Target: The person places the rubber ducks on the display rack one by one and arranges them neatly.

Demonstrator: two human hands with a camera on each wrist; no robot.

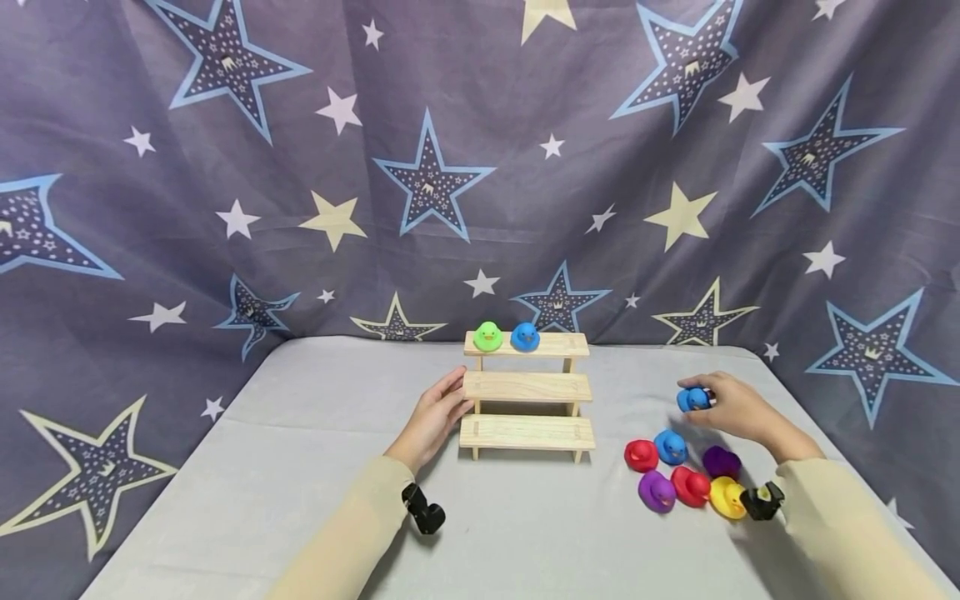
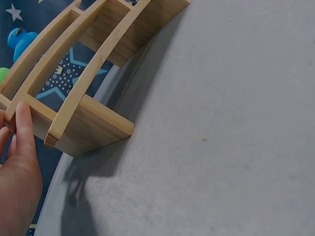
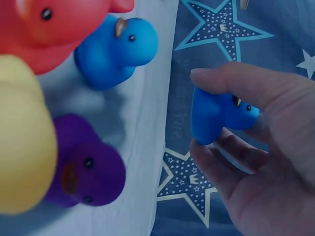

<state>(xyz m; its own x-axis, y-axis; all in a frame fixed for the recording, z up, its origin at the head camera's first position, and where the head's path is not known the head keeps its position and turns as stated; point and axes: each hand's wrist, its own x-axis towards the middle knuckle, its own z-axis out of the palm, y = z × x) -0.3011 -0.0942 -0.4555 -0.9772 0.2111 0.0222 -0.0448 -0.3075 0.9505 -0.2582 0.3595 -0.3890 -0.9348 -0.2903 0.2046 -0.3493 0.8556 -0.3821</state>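
Pinching a blue duck (image 1: 693, 400) in your right hand (image 1: 738, 408), your left hand (image 1: 431, 418) gripping the wooden stand (image 1: 527, 387) at its left end, six ducks (image 1: 690, 486) near right.

Head view bright, pretty even for you, soft shadow beside your right sleeve (image 1: 855, 533). Stars (image 1: 105, 471) on backdrop (image 1: 513, 212) stretch toward edges. Your left wrist feed's dimmer, greyer; rack (image 2: 96, 125) throws soft-edged shadow on table (image 2: 231, 137). Right wrist feed's got heavy blue cast, yellow duck (image 3: 22, 137) and red duck (image 3: 61, 32) blurry, right up at your lens.
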